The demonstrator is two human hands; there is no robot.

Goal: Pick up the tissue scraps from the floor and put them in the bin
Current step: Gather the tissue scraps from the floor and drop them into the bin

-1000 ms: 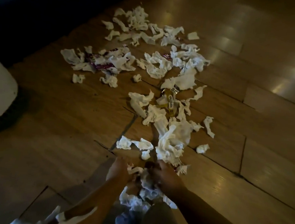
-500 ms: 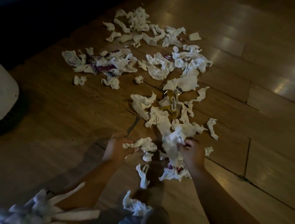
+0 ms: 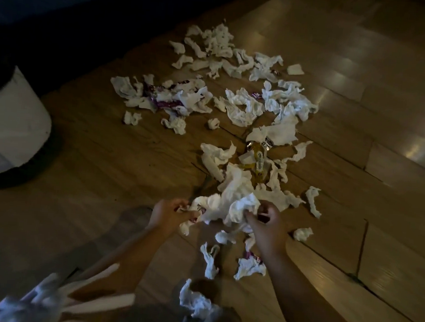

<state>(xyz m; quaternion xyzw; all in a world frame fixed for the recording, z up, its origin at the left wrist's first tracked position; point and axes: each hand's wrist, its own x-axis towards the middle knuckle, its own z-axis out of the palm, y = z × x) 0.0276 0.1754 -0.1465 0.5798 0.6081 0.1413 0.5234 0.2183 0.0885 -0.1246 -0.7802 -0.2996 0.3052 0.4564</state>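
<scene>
Low centre of frame: left hand [image 3: 170, 212] and right hand [image 3: 269, 222], fingers of both curled into one white tissue clump [image 3: 224, 207]. Tissue scraps [image 3: 238, 109] strewn over the wooden floor [image 3: 84, 156], centre to upper middle, with a purple wrapper [image 3: 162, 102] and a yellow wrapper [image 3: 256, 159] among them. White bin [image 3: 13, 125] at left edge, well apart.

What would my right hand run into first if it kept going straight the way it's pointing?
Probably the tissue heap directly beyond the wad your right hand grips; the yellow wrapper lies farther on.
</scene>
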